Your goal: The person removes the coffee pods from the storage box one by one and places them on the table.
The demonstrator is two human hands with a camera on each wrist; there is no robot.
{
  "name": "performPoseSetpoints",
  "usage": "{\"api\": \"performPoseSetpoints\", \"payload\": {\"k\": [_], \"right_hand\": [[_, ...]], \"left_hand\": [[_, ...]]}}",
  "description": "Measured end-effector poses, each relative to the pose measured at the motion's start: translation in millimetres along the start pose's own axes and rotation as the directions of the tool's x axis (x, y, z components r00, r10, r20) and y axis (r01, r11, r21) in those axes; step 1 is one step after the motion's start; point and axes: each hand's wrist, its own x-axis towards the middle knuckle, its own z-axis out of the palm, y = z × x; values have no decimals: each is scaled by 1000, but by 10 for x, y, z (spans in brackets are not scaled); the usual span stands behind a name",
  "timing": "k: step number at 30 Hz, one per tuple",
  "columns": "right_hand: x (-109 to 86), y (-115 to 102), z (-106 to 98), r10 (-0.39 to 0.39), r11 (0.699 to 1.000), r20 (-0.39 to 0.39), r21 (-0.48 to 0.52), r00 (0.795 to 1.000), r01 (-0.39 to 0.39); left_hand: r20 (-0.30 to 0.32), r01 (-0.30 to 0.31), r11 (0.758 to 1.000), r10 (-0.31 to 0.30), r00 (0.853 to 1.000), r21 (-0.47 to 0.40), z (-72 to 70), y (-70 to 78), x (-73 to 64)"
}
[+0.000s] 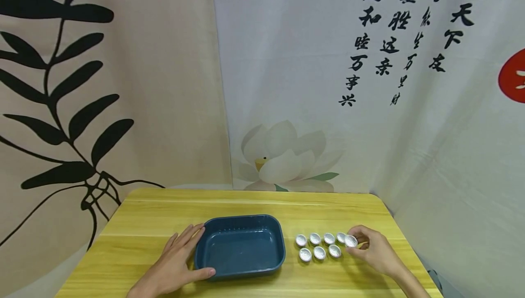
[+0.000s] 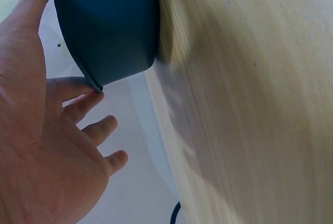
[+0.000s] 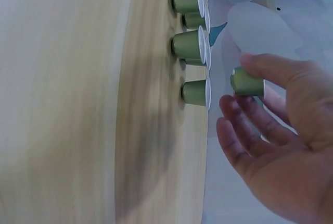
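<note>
A dark blue rectangular tray (image 1: 239, 249) sits on the table. My left hand (image 1: 176, 259) spans its left end with outstretched fingers; the thumb rests at the front rim and the fingertips touch the back left corner. In the left wrist view, the other fingers spread apart beside the tray wall (image 2: 112, 31). Right of the tray, my right hand (image 1: 377, 251) pinches a green coffee capsule (image 3: 248, 82) between thumb and fingers, its pale lid (image 1: 351, 241) facing up. That capsule is held above the table, beside two rows of similar upright capsules (image 1: 319, 253).
The yellow wood-grain table (image 1: 172, 207) ends at a back edge against hanging cloth (image 1: 287, 84) printed with a lotus and writing. Several capsules (image 3: 188, 44) stand close together between the tray and my right hand. A leafy plant print (image 1: 61, 106) covers the left cloth.
</note>
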Motion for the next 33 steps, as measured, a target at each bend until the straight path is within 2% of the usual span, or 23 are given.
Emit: {"api": "performPoseSetpoints", "payload": {"k": [14, 23, 33], "right_hand": [[-30, 143, 77, 86, 995, 12, -50, 996, -86], [-44, 233, 170, 109, 992, -19, -63, 994, -110], [-18, 260, 212, 135, 989, -18, -63, 991, -136]], "left_hand": [[1, -5, 1000, 5, 1000, 0, -6, 6, -3], [-10, -11, 1000, 11, 1000, -1, -14, 28, -9], [-1, -5, 1000, 5, 1000, -14, -15, 12, -6]]}}
